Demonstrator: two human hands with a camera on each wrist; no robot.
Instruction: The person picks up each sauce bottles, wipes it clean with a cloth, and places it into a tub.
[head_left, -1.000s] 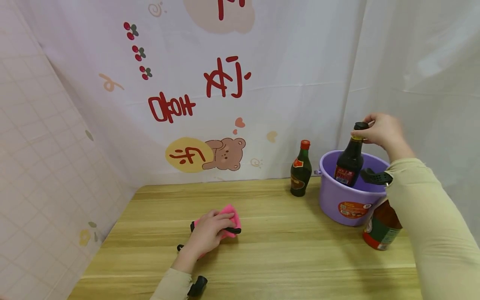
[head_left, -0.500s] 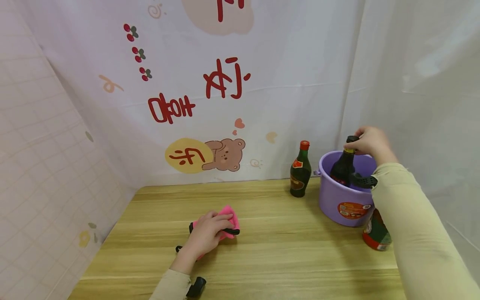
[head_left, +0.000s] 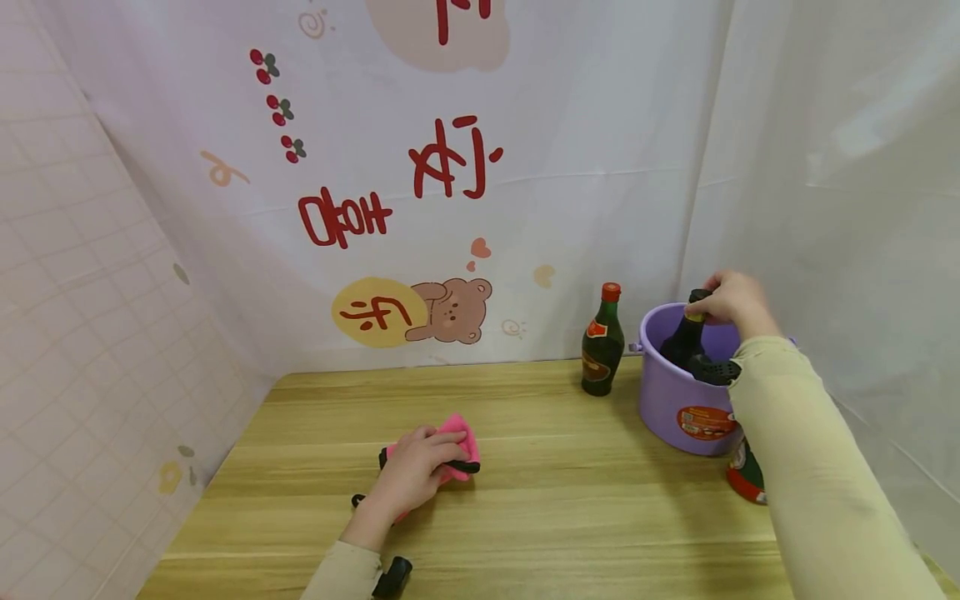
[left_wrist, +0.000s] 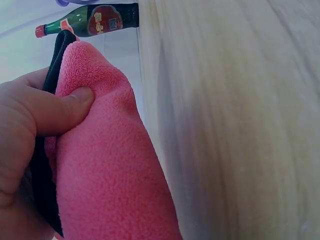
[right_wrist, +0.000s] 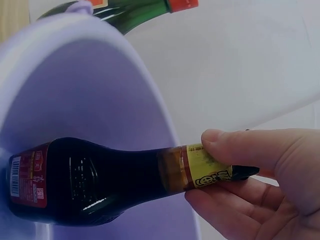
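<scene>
My right hand [head_left: 737, 302] pinches the yellow-banded neck of a dark sauce bottle [right_wrist: 100, 182] between thumb and fingers. The bottle's body is down inside a purple bucket [head_left: 678, 412]; its base lies close to the bucket's inner bottom in the right wrist view, and whether it touches cannot be told. Low on the table's left half, my left hand [head_left: 411, 471] grips a folded pink cloth [left_wrist: 107, 150] with black edging. In the left wrist view the thumb presses into the cloth's upper part.
A green bottle with a red cap [head_left: 602, 342] stands just left of the bucket. A jar with a red lower band [head_left: 746, 475] is at the bucket's front right, partly hidden by the right sleeve. A printed white curtain [head_left: 600, 167] hangs behind the wooden table [head_left: 540, 517].
My right hand has lowered the dark bottle deeper into the bucket, moving down and slightly left. The left hand and cloth have stayed in place.
</scene>
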